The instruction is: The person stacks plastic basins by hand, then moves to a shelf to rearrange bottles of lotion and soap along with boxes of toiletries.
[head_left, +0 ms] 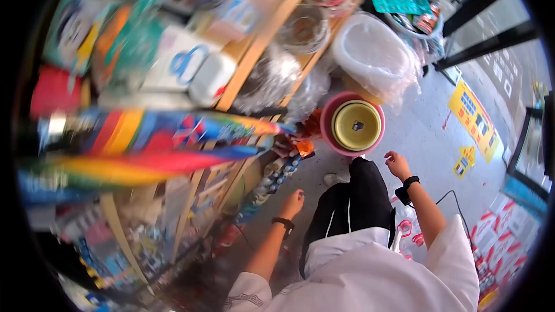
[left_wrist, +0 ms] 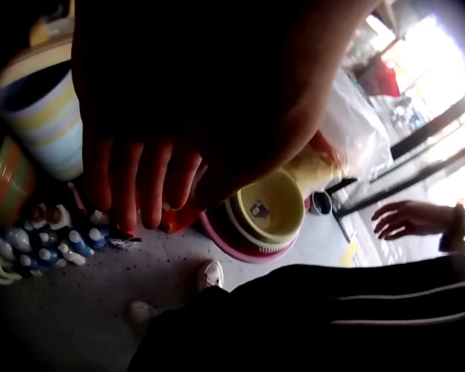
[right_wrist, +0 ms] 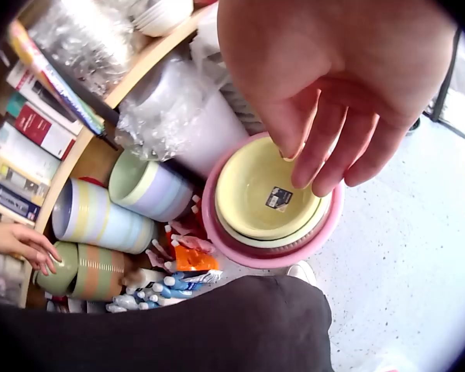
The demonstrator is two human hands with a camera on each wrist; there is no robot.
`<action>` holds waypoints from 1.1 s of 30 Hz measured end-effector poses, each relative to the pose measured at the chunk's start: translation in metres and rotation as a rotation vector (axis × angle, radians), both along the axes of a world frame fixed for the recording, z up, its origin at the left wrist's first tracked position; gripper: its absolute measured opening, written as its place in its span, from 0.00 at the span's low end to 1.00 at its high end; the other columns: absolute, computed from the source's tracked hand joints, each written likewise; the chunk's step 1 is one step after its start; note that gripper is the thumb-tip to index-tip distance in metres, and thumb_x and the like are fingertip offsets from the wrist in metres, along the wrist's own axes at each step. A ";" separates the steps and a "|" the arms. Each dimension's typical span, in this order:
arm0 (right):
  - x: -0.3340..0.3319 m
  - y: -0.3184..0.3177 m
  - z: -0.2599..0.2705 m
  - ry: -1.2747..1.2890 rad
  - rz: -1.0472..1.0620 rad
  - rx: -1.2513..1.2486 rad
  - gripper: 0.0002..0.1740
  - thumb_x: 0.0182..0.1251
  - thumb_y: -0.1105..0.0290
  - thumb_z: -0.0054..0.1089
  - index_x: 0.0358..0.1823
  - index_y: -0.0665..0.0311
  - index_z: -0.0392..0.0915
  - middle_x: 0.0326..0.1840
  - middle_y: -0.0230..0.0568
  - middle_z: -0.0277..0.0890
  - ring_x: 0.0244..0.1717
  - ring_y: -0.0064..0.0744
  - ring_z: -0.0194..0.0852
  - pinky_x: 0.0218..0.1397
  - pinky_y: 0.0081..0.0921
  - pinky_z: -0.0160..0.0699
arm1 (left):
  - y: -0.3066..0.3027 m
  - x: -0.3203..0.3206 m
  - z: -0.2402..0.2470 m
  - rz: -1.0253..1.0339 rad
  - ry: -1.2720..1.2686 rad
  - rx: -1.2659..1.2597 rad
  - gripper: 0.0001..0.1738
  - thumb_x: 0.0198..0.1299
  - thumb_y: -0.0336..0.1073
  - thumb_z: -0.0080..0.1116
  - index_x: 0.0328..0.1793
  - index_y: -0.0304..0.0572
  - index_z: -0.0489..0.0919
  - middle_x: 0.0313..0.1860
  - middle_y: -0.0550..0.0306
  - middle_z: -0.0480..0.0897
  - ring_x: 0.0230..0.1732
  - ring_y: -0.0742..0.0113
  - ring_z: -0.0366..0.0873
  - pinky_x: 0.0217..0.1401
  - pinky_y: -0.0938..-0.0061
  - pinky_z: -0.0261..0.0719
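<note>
A yellow basin [head_left: 357, 126] with a small dark label inside is nested in a pink basin [head_left: 328, 117] on the floor ahead. My right hand [head_left: 398, 165] hangs just past the near right side of the basins with loosely bent fingers and holds nothing. In the right wrist view that hand [right_wrist: 337, 97] overlaps the yellow basin's rim. My left hand [head_left: 292, 203] hangs beside my left leg, holding nothing, near the shelf. In the left wrist view its loosely hanging fingers [left_wrist: 155, 182] show dark against the light.
Wooden shelves [head_left: 266, 34] full of packaged goods stand on the left, with colourful folded umbrellas [head_left: 144, 133] jutting out. Striped bins [right_wrist: 101, 217] and several bottles [right_wrist: 159, 291] stand low by the basins. White plastic-wrapped tubs [head_left: 373, 46] and a filled basket [head_left: 413, 8] are behind them.
</note>
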State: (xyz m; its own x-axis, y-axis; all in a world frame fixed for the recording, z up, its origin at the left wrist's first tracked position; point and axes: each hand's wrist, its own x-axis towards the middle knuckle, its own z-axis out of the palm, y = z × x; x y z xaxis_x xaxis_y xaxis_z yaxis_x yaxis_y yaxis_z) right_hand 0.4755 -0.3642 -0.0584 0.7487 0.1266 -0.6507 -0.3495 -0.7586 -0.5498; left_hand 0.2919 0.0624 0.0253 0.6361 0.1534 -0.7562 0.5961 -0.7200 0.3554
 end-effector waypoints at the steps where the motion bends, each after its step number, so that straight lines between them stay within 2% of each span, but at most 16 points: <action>1: 0.003 0.007 0.010 -0.033 0.078 -0.032 0.14 0.65 0.68 0.60 0.50 0.60 0.85 0.42 0.48 0.89 0.45 0.52 0.88 0.52 0.44 0.85 | 0.003 -0.014 0.009 0.040 -0.013 0.005 0.18 0.74 0.42 0.58 0.64 0.43 0.80 0.48 0.43 0.88 0.51 0.43 0.86 0.54 0.55 0.83; 4: 0.011 0.042 0.039 -0.084 0.203 -0.029 0.14 0.66 0.67 0.58 0.50 0.57 0.85 0.43 0.51 0.89 0.47 0.55 0.87 0.52 0.48 0.85 | 0.008 -0.052 0.030 0.327 -0.265 -0.077 0.16 0.73 0.42 0.59 0.62 0.48 0.82 0.45 0.46 0.89 0.47 0.49 0.88 0.50 0.59 0.84; 6: 0.008 0.069 0.055 -0.102 0.279 -0.029 0.14 0.66 0.67 0.58 0.51 0.55 0.85 0.43 0.54 0.88 0.48 0.57 0.87 0.53 0.50 0.84 | 0.008 -0.081 0.039 0.400 -0.298 -0.096 0.16 0.73 0.42 0.59 0.62 0.48 0.82 0.45 0.46 0.89 0.47 0.49 0.88 0.50 0.59 0.84; 10: -0.008 0.123 0.075 -0.144 0.503 -0.012 0.14 0.67 0.68 0.57 0.51 0.56 0.87 0.47 0.56 0.87 0.53 0.58 0.86 0.55 0.47 0.84 | 0.005 -0.147 0.033 0.544 -0.353 -0.134 0.16 0.73 0.42 0.59 0.62 0.48 0.82 0.46 0.47 0.89 0.49 0.51 0.88 0.52 0.60 0.83; 14: -0.029 0.172 0.085 -0.260 0.757 0.014 0.11 0.66 0.66 0.62 0.47 0.56 0.86 0.41 0.50 0.88 0.47 0.55 0.87 0.50 0.48 0.84 | -0.008 -0.239 0.006 0.754 -0.416 -0.146 0.16 0.73 0.43 0.59 0.61 0.47 0.83 0.48 0.47 0.89 0.50 0.52 0.88 0.53 0.62 0.83; 16: -0.041 0.193 0.093 -0.265 0.857 -0.026 0.11 0.67 0.64 0.60 0.47 0.56 0.86 0.41 0.51 0.88 0.46 0.57 0.87 0.49 0.49 0.84 | -0.022 -0.289 -0.021 0.932 -0.346 -0.037 0.16 0.72 0.39 0.62 0.60 0.41 0.83 0.45 0.53 0.90 0.47 0.62 0.87 0.53 0.67 0.83; 17: -0.046 0.203 0.096 -0.275 0.899 -0.026 0.11 0.67 0.64 0.60 0.47 0.56 0.86 0.41 0.51 0.88 0.46 0.57 0.87 0.49 0.49 0.84 | -0.029 -0.315 -0.036 0.973 -0.357 -0.036 0.16 0.72 0.39 0.62 0.60 0.41 0.83 0.45 0.53 0.90 0.47 0.62 0.87 0.53 0.67 0.83; 20: -0.060 0.227 0.091 -0.283 1.050 0.017 0.12 0.69 0.62 0.57 0.47 0.55 0.85 0.40 0.51 0.88 0.45 0.58 0.87 0.48 0.51 0.84 | -0.043 -0.394 -0.076 1.236 -0.221 -0.252 0.17 0.70 0.37 0.63 0.61 0.40 0.83 0.50 0.55 0.89 0.46 0.65 0.86 0.50 0.69 0.84; 21: -0.067 0.243 0.109 -0.257 1.084 -0.028 0.12 0.69 0.63 0.57 0.47 0.55 0.85 0.40 0.49 0.88 0.46 0.57 0.87 0.49 0.50 0.84 | -0.047 -0.417 -0.090 1.350 -0.220 -0.353 0.17 0.69 0.36 0.64 0.62 0.41 0.83 0.50 0.55 0.88 0.46 0.66 0.86 0.49 0.70 0.84; 22: -0.072 0.249 0.106 -0.257 1.119 -0.008 0.11 0.69 0.63 0.57 0.47 0.55 0.85 0.41 0.49 0.88 0.46 0.56 0.87 0.49 0.49 0.85 | -0.056 -0.448 -0.100 1.317 -0.395 -0.376 0.17 0.69 0.36 0.64 0.62 0.44 0.83 0.47 0.57 0.88 0.44 0.67 0.85 0.46 0.74 0.83; 23: -0.073 0.255 0.100 -0.257 1.155 0.009 0.11 0.69 0.64 0.57 0.47 0.55 0.85 0.41 0.48 0.88 0.46 0.56 0.87 0.50 0.48 0.85 | -0.056 -0.463 -0.098 1.352 -0.414 -0.383 0.17 0.69 0.36 0.64 0.62 0.44 0.83 0.47 0.57 0.88 0.44 0.67 0.85 0.46 0.74 0.83; 25: -0.078 0.279 0.118 -0.249 1.268 -0.030 0.12 0.69 0.64 0.58 0.48 0.57 0.85 0.43 0.48 0.89 0.47 0.54 0.88 0.51 0.47 0.85 | -0.068 -0.494 -0.082 1.545 -0.626 -0.768 0.15 0.72 0.38 0.61 0.62 0.46 0.83 0.43 0.57 0.88 0.42 0.67 0.85 0.43 0.75 0.83; 26: -0.081 0.291 0.126 -0.217 1.266 -0.009 0.13 0.68 0.64 0.59 0.50 0.55 0.86 0.43 0.49 0.89 0.48 0.56 0.87 0.52 0.48 0.85 | -0.079 -0.504 -0.081 1.578 -0.638 -0.768 0.15 0.72 0.38 0.61 0.62 0.46 0.83 0.43 0.57 0.88 0.42 0.67 0.85 0.43 0.75 0.83; 28: -0.086 0.312 0.137 -0.217 1.296 0.001 0.14 0.67 0.64 0.60 0.52 0.56 0.86 0.42 0.49 0.89 0.48 0.54 0.87 0.53 0.47 0.85 | -0.097 -0.519 -0.078 1.797 -0.612 -0.523 0.16 0.74 0.42 0.58 0.63 0.50 0.82 0.45 0.57 0.88 0.40 0.67 0.85 0.37 0.73 0.82; 31: -0.087 0.335 0.138 -0.210 1.312 0.086 0.14 0.68 0.64 0.60 0.51 0.57 0.85 0.42 0.49 0.89 0.47 0.53 0.88 0.53 0.46 0.85 | -0.109 -0.522 -0.073 1.967 -0.481 -0.547 0.16 0.74 0.46 0.58 0.62 0.52 0.82 0.45 0.57 0.88 0.40 0.68 0.86 0.33 0.72 0.80; 33: -0.087 0.346 0.135 -0.193 1.346 0.072 0.13 0.68 0.64 0.60 0.50 0.58 0.84 0.43 0.48 0.89 0.47 0.52 0.88 0.53 0.45 0.85 | -0.123 -0.516 -0.078 2.035 -0.525 -0.594 0.17 0.73 0.48 0.60 0.61 0.52 0.82 0.45 0.56 0.88 0.40 0.68 0.86 0.32 0.72 0.78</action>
State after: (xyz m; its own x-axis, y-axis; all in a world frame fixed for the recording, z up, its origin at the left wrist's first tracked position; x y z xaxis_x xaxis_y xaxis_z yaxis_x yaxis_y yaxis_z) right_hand 0.3885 -0.0183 0.0764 0.0972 0.8536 -0.5118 0.7181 -0.4162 -0.5577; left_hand -0.2237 -0.0606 -0.0523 0.0572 0.5746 -0.8165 -0.0108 0.8181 0.5750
